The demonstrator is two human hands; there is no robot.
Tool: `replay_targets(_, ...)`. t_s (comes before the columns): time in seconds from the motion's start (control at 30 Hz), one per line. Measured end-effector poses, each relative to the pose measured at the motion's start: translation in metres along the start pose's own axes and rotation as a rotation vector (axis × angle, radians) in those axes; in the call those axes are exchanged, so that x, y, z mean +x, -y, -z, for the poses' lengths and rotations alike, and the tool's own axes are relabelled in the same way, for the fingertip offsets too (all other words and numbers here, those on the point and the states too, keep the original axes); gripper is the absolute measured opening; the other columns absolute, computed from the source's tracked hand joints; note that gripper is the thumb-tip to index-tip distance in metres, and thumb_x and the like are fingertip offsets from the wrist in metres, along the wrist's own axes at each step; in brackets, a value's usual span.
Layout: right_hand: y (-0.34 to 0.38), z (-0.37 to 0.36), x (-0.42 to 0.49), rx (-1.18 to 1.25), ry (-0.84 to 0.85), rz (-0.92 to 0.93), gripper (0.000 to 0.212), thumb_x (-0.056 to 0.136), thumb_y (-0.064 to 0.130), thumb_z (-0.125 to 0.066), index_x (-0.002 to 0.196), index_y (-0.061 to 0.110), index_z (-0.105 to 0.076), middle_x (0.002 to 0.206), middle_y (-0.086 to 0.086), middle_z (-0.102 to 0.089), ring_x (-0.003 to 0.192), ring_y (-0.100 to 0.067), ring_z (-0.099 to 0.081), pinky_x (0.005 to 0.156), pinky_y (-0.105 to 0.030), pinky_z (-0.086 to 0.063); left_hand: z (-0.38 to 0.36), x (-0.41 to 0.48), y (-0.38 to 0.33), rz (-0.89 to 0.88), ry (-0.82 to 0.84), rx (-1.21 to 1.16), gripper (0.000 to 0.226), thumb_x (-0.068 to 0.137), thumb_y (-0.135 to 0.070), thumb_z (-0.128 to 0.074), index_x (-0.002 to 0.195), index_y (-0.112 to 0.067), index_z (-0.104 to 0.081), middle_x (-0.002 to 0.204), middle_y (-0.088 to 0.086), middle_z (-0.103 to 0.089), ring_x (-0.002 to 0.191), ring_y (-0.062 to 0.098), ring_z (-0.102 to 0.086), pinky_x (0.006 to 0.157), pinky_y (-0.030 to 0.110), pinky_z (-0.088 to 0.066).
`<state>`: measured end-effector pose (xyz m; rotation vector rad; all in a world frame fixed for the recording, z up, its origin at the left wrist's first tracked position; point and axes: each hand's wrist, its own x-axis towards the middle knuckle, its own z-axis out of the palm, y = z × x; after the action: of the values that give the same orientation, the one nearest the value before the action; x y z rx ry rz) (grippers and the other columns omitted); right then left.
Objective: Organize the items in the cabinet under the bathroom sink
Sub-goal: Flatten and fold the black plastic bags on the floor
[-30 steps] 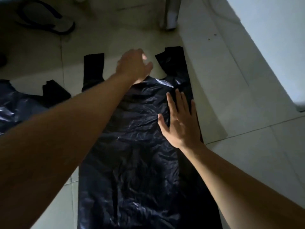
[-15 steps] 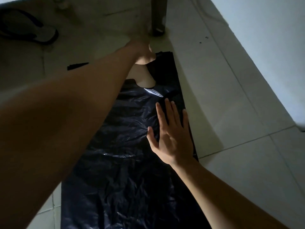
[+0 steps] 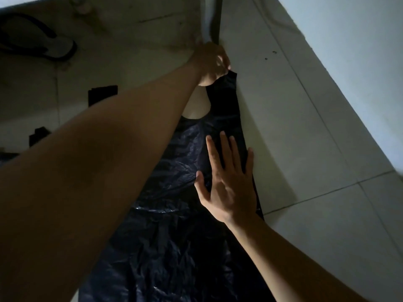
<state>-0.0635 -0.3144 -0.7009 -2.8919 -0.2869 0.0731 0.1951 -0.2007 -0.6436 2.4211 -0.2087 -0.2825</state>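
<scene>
Locate the black plastic bag [image 3: 174,247]: it lies flat on the tiled floor [image 3: 316,149], running lengthwise from the bottom edge of the view toward an upright metal leg [image 3: 210,18].

Your left hand [image 3: 212,62] reaches across the bag to its far end, just in front of the foot of the leg. Its grip is clamped on the tip of the bag's right handle strap [image 3: 224,94], fingers curled round it (the light is dim, so exact finger placement cannot be read).

Your right hand [image 3: 229,184] lies palm down on the bag near its right edge, fingers straight and slightly spread. Its grip is apart and holds nothing.

More black plastic [image 3: 102,94] lies on the floor to the left, partly hidden by your left forearm. A sandal [image 3: 43,44] sits at upper left, well apart from the bag.
</scene>
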Motion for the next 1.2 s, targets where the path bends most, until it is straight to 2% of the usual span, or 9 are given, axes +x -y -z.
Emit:
replay_targets(0.1, 0.000, -0.001, 0.000, -0.005, -0.006, -0.006, 0.079, 0.094, 0.058, -0.035, 0.160, 0.026, -0.006, 0.168, -0.007, -0.005, 0.155, -0.025, -0.004, 0.121, -0.058, -0.004, -0.009, -0.016, 0.001, 0.065, -0.213, -0.156, 0.011, 0.098, -0.012, -0.053, 0.104, -0.011, -0.063, 0.102, 0.008, -0.065, 0.083, 0.016, -0.063, 0.062, 0.011, -0.047)
replay_targets(0.23, 0.001, 0.000, 0.002, -0.009, 0.011, -0.023, 0.079, 0.094, 0.058, -0.034, 0.160, 0.024, -0.009, 0.167, -0.008, -0.008, 0.155, -0.025, -0.006, 0.122, -0.057, -0.003, -0.032, -0.062, 0.004, -0.120, -0.485, 0.197, 0.030, 0.089, -0.029, -0.046, 0.111, -0.016, -0.061, 0.109, 0.006, -0.064, 0.097, 0.023, -0.060, 0.080, 0.034, -0.047)
replay_targets(0.37, 0.000, 0.000, 0.001, -0.015, 0.024, -0.018, 0.079, 0.094, 0.059, -0.033, 0.160, 0.022, -0.010, 0.167, -0.009, -0.010, 0.155, -0.025, -0.007, 0.122, -0.057, -0.001, -0.054, -0.104, 0.016, -0.209, -0.259, 0.505, 0.039, 0.096, -0.041, -0.041, 0.126, -0.024, -0.059, 0.134, 0.002, -0.057, 0.124, 0.027, -0.049, 0.097, 0.043, -0.037)
replay_targets(0.57, -0.002, -0.003, 0.001, 0.003, -0.032, -0.013, 0.081, 0.092, 0.059, -0.038, 0.160, 0.023, -0.013, 0.167, -0.009, -0.013, 0.154, -0.025, -0.011, 0.122, -0.057, -0.003, -0.060, -0.090, 0.032, -0.153, 0.043, 0.733, 0.056, 0.105, -0.047, -0.020, 0.157, -0.030, -0.012, 0.165, 0.002, -0.009, 0.151, 0.031, -0.008, 0.117, 0.061, -0.010)
replay_targets(0.7, -0.003, -0.007, 0.001, -0.020, -0.039, -0.007, 0.080, 0.092, 0.059, -0.037, 0.160, 0.021, -0.016, 0.167, -0.008, -0.012, 0.154, -0.025, -0.011, 0.121, -0.058, -0.006, -0.053, -0.116, 0.030, -0.108, -0.066, 0.660, 0.052, 0.105, -0.033, -0.025, 0.157, -0.027, -0.018, 0.164, 0.004, -0.016, 0.151, 0.030, -0.012, 0.117, 0.060, -0.014)
replay_targets(0.83, -0.005, -0.009, 0.002, -0.023, -0.032, 0.013, 0.080, 0.094, 0.060, -0.033, 0.160, 0.020, -0.013, 0.167, -0.007, -0.010, 0.154, -0.025, -0.009, 0.122, -0.058, -0.006, -0.032, -0.202, 0.064, 0.231, -0.356, 0.466, 0.053, 0.102, -0.029, -0.032, 0.155, -0.025, -0.024, 0.164, 0.004, -0.016, 0.152, 0.027, -0.010, 0.120, 0.055, -0.011)
replay_targets(0.9, -0.006, -0.011, 0.003, -0.007, -0.010, 0.027, 0.079, 0.094, 0.060, -0.031, 0.160, 0.021, -0.011, 0.168, -0.007, -0.008, 0.154, -0.025, -0.007, 0.121, -0.058, -0.006, -0.023, -0.255, 0.095, 0.351, -0.315, 0.465, 0.055, 0.104, -0.040, -0.025, 0.157, -0.025, -0.016, 0.165, 0.005, -0.007, 0.152, 0.027, -0.002, 0.121, 0.055, -0.006)
replay_targets(1.03, -0.014, -0.010, 0.007, -0.018, 0.098, 0.048, 0.078, 0.096, 0.064, -0.020, 0.160, 0.025, -0.001, 0.168, -0.005, 0.001, 0.155, -0.022, 0.000, 0.121, -0.059, -0.005, -0.018, -0.293, 0.138, 0.263, -0.123, 0.508, 0.062, 0.102, -0.054, -0.011, 0.158, -0.029, 0.002, 0.166, 0.003, 0.008, 0.152, 0.024, 0.008, 0.120, 0.058, -0.002)
replay_targets(1.2, -0.010, 0.020, 0.005, -0.065, 0.046, 0.077, 0.076, 0.100, 0.056, -0.032, 0.160, 0.022, -0.001, 0.168, -0.007, -0.001, 0.154, -0.025, -0.005, 0.122, -0.056, -0.012, -0.021, -0.305, 0.115, 0.327, -0.200, 0.480, 0.065, 0.103, -0.052, -0.015, 0.158, -0.022, 0.001, 0.165, 0.006, 0.007, 0.152, 0.027, 0.005, 0.121, 0.057, -0.003)
